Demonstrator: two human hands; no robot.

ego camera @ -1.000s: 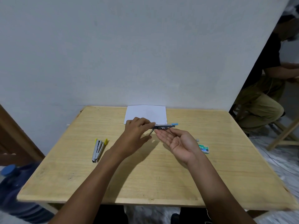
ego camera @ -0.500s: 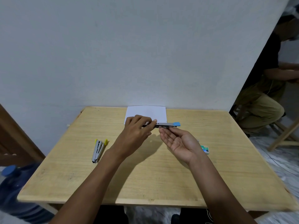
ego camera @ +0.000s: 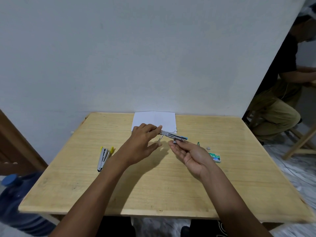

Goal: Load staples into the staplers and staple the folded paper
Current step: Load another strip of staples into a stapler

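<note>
My left hand (ego camera: 142, 143) grips the rear end of a silver stapler with a blue tip (ego camera: 173, 135), holding it level above the table. My right hand (ego camera: 189, 154) lies palm up just below the stapler's front, and its fingertips pinch a small grey strip of staples (ego camera: 174, 142) against the underside. A thin metal pusher rod hangs down from the stapler near my left fingers. The folded white paper (ego camera: 154, 120) lies flat at the table's far edge, behind my left hand. A second stapler with yellow tips (ego camera: 103, 157) lies closed on the left of the table.
A green staple box (ego camera: 215, 157), a loose grey staple strip (ego camera: 208, 148) and a small green clip (ego camera: 198, 143) lie right of my right hand. The wooden table (ego camera: 153, 194) meets a white wall. A blue water bottle (ego camera: 18, 200) stands lower left; a seated person (ego camera: 280, 103) is at right.
The stapler has tilted and shifted slightly right. My right fingertips have closed on the staple strip under its front; the pusher rod now hangs out below it.
</note>
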